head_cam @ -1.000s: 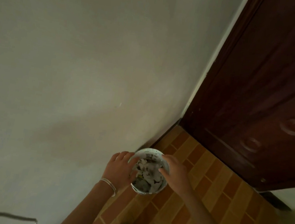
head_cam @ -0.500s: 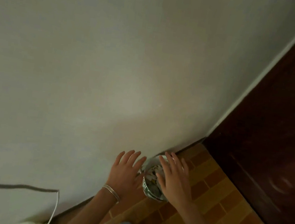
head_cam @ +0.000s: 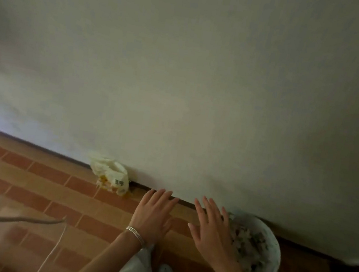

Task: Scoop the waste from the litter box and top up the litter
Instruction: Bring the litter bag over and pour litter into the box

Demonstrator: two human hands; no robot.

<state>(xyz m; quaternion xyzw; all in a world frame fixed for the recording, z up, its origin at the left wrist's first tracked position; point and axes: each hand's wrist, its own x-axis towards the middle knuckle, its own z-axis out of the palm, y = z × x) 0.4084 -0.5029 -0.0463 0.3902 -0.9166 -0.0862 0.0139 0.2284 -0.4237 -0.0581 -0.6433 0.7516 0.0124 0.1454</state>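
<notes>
Both hands are held out low over the tiled floor [head_cam: 28, 184], palms down, fingers straight and fanned toward the foot of the pale wall [head_cam: 182, 78]. The left hand [head_cam: 153, 215] holds nothing, and its fingertips reach the dark line where wall meets floor; thin silver bangles [head_cam: 135, 235] circle its wrist, their number too blurred to count. The right hand [head_cam: 211, 230] is equally spread and empty, hovering just beside the left edge of the round white bin [head_cam: 274, 236] – whether it touches the rim cannot be told. There is one bin, standing upright on the floor close against the wall, right of both hands, mouth facing up and filled with crumpled pale waste [head_cam: 249, 242]. One yellowish plastic bag [head_cam: 110, 175] slumps against the wall left of the hands, well apart from the bin. Two cords cross the floor at left – a grey cord [head_cam: 12, 219] and a thin white cord [head_cam: 53, 254]. One pale shoe [head_cam: 165, 271] shows at the bottom edge.
</notes>
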